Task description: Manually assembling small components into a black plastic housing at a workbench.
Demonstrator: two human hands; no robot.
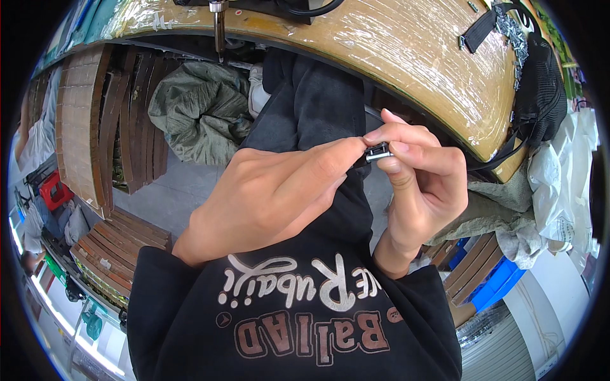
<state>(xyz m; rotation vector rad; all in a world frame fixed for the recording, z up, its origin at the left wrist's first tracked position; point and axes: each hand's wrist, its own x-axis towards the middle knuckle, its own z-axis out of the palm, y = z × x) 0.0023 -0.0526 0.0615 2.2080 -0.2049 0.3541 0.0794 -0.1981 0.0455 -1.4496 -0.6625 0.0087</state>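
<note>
"Since the head view is all we've got, where are the hands?"

"Raised over the lap, meeting at a small black-and-silver part. The right hand pinches its right end between thumb and fingertips."

"And the left?"

"The left hand reaches across with fingers close together, tips at the part's left end. The fingers overlap, so I can't tell whether it pinches too."

"Is the part on the workbench?"

"No, it's held just off the bench's edge, above the dark trousers."

"What's on the bench?"

"A black strap lies on the right, beside scattered small metal pieces. A black mesh bag sits at that end, and a slim tool with a metal tip points down at the near edge."

"Below?"

"A grey-green sack slumps on the floor, just beside stacked brown boards. Well off to the left is something red."
</note>
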